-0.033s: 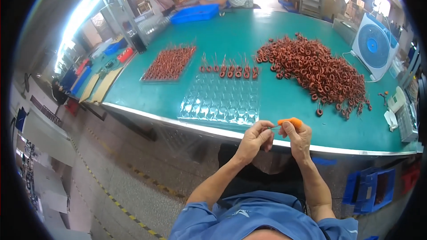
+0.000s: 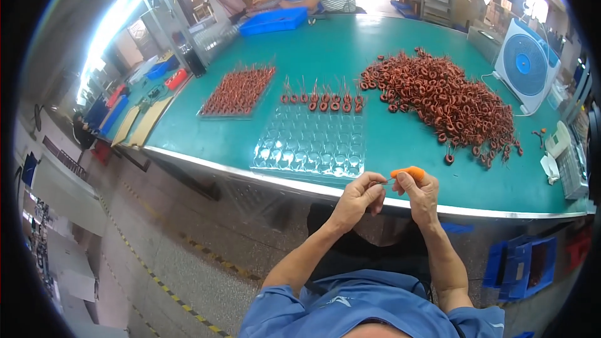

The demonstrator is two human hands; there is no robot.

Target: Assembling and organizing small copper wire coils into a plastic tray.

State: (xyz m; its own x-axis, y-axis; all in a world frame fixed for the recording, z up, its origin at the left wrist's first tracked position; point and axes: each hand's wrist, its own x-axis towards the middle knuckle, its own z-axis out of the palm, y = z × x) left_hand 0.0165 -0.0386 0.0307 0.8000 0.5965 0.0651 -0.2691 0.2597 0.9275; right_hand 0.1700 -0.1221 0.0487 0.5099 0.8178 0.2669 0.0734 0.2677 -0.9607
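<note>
At the near edge of the table, my right hand (image 2: 421, 195) grips the fat orange handle (image 2: 407, 173) of a small tool with a thin shaft. That shaft points left to the fingertips of my left hand (image 2: 358, 199), which are pinched together; what they hold is too small and hidden to make out. Just beyond my hands lies a clear plastic tray (image 2: 307, 144) of round pockets. Copper-wound ring coils (image 2: 330, 101) fill its far rows, their wire ends sticking up. To the right is a large heap of loose coils (image 2: 447, 100).
Left of the clear tray, another tray (image 2: 238, 91) is packed with coils. A blue bin (image 2: 273, 20) stands at the far side, where other people work. On the right are a box fan (image 2: 527, 66) and a pale plastic container (image 2: 557, 141). Blue crates (image 2: 519, 269) sit below the table.
</note>
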